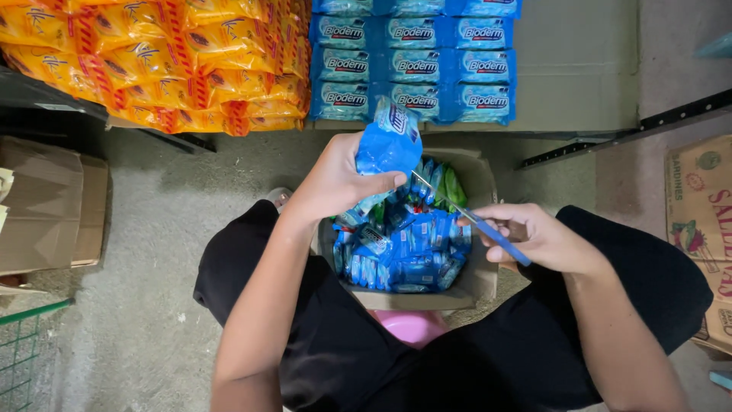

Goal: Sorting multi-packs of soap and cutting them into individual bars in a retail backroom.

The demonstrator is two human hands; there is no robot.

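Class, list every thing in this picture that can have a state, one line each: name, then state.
Left hand: shut on blue packet, raised.
Blue packet: held upright above the box.
Right hand: gripping blue-handled cutter.
Blue-handled cutter: tip pointed toward the packet.
Cardboard box: open, holding blue packets.
Shelf stacks: piled in neat rows.
Brown carton: flaps open.

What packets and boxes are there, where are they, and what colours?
Blue packet: crinkly pouch, held up in the left hand.
Scissors: blue handle, in the right hand, tips by the packet.
Open box: brown cardboard between the knees, full of small blue and green packets.
Blue packs: neat rows, shelf top middle.
Orange packs: shiny stacks, top left.
Printed carton: tan with red lettering, right edge.
Plain carton: brown, left.
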